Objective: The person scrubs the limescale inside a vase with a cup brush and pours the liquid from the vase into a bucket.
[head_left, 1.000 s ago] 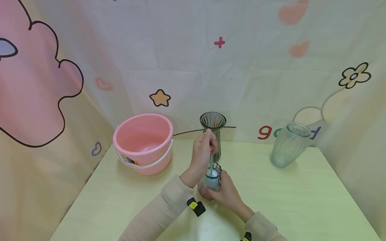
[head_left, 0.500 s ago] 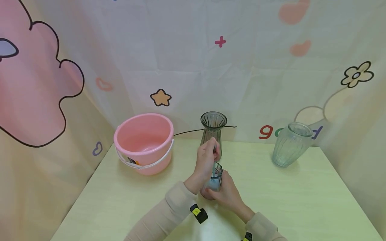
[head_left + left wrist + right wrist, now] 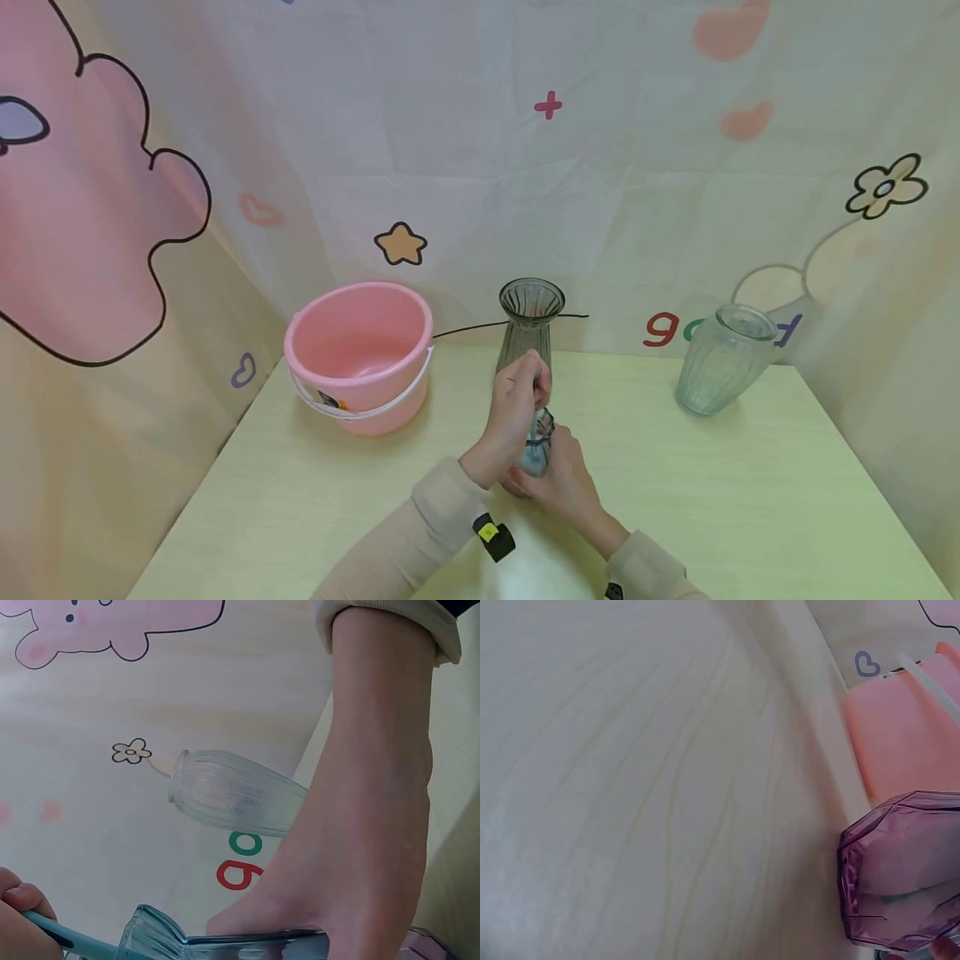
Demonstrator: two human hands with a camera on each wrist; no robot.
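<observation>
Head view: one small glass vase (image 3: 537, 458), bluish above and purple towards the base, is held at the middle of the pale table (image 3: 675, 500); a teal rod (image 3: 534, 428) is inserted in its mouth, so work on this piece is judged under way and unfinished, withdrawal being left. A tall smoked-glass vase (image 3: 532, 312) and a clear green vase (image 3: 726, 362) are placed apart from the held piece, ungripped; whether they are already done cannot be told. A pink bucket (image 3: 367, 400) is set at the left. The left hand (image 3: 512, 417) is curled narrowly on the rod; the vase body is clasped by the right hand (image 3: 566, 479). Left wrist view: the rod is seen gripped at one end and led into the vase mouth; the glass is wrapped by the right hand, without visible gap. Right wrist view: the purple base is shown near the bucket; finger spread cannot be told here.
</observation>
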